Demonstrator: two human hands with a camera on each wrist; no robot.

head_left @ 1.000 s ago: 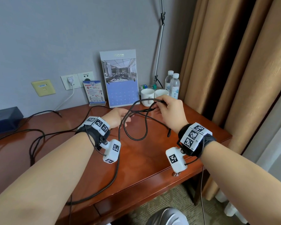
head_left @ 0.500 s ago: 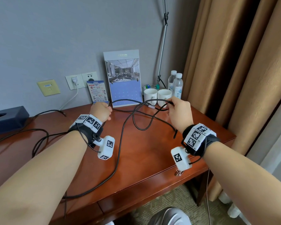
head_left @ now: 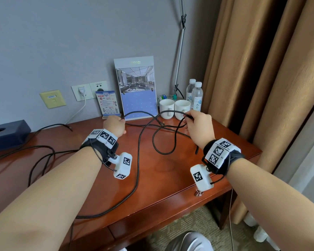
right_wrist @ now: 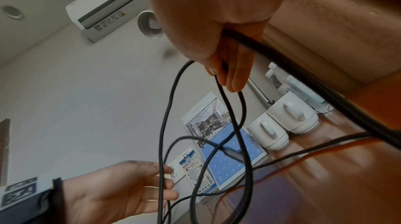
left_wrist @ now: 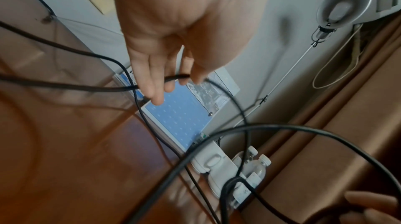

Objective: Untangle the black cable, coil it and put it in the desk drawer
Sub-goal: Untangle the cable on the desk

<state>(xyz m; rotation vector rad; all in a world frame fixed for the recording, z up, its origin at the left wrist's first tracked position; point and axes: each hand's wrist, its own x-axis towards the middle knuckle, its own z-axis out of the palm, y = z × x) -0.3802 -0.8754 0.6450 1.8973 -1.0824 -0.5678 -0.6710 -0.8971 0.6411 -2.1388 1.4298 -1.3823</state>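
The black cable [head_left: 138,158] lies in loose loops across the wooden desk [head_left: 170,171] and hangs lifted between my two hands. At the back of the desk, my left hand [head_left: 119,124] pinches one strand between thumb and fingers [left_wrist: 156,90]; this cable [left_wrist: 282,126] arcs on toward the right. My right hand [head_left: 192,117] grips a bunch of strands above the desk near the mugs, and a loop of the cable [right_wrist: 161,142] hangs from its fingers [right_wrist: 236,81]. The desk drawer [head_left: 152,218] below the front edge is closed, with a metal knob [head_left: 198,193].
Two white mugs [head_left: 167,107], two water bottles [head_left: 196,96], a calendar [head_left: 136,87], a card stand [head_left: 107,102] and a lamp pole [head_left: 179,57] line the wall. A dark blue tissue box [head_left: 7,133] sits far left. Brown curtains [head_left: 261,69] hang right.
My left hand has moved left and away from my right hand, drawing a strand out between them. The hanging loop under my right hand has widened.
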